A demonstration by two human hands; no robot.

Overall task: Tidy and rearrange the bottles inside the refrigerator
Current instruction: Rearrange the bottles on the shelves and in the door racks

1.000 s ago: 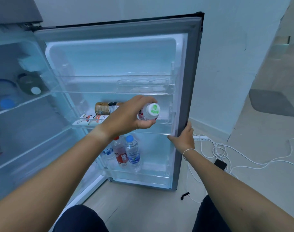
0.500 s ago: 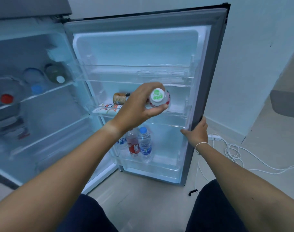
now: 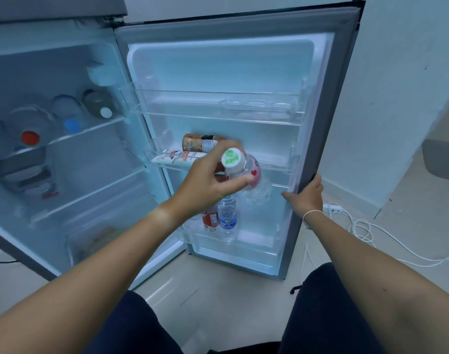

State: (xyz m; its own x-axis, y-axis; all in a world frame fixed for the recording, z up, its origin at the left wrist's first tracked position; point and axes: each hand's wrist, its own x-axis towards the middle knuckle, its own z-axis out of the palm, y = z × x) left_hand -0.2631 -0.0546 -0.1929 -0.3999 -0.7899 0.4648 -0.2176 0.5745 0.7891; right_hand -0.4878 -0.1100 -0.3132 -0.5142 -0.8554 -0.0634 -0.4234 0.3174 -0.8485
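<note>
Now we grip the clear bottle (image 3: 246,175) with our left hand (image 3: 208,182), fingers wrapped below its white cap, tilted before the door's middle shelf (image 3: 274,166). Behind the hand lie a brown bottle (image 3: 198,143) and a white tube (image 3: 178,157). Our right hand (image 3: 306,198) clasps the door edge (image 3: 318,159).

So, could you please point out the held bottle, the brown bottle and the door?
held bottle (image 3: 254,172): head view, on its pink label.
brown bottle (image 3: 192,143): head view, on its brown label.
door (image 3: 344,72): head view, on its grey edge.
</note>
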